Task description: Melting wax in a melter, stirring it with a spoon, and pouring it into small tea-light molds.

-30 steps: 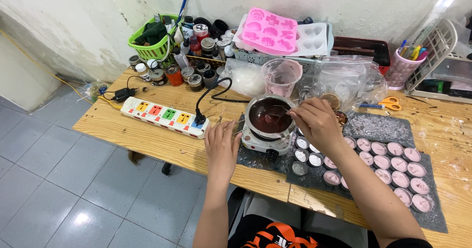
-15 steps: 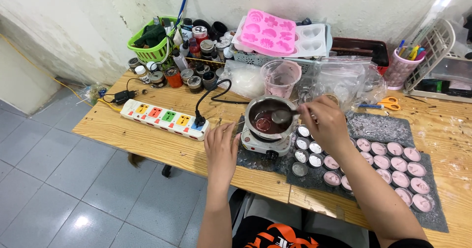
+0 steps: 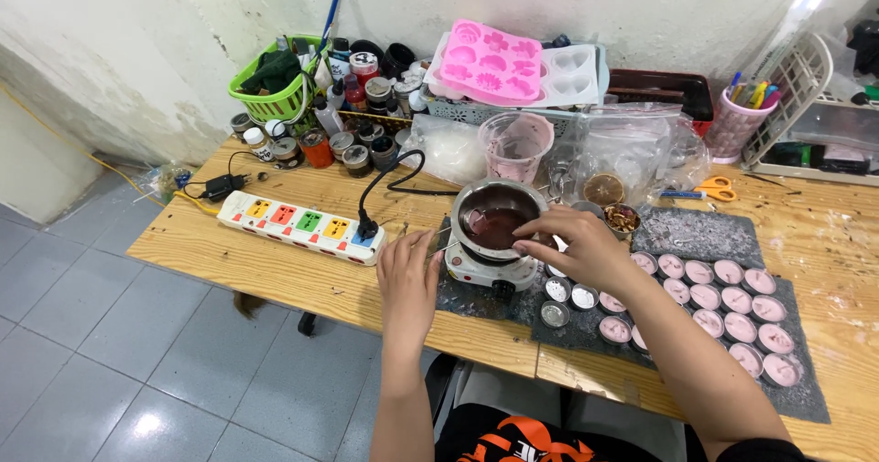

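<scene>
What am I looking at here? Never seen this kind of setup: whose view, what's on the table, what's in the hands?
There is no machine: a person works with two bare hands, filmed by one camera worn on the head and looking down. The left hand rests on the wooden table beside a small electric hot plate, which carries a metal pot of dark pink liquid. The right hand reaches over the pot's rim; whether it holds a tool I cannot tell. To the right, small round cups with a pink filling sit in rows on a dark mat. A power strip lies to the left, and a pink mould tray stands at the back.
</scene>
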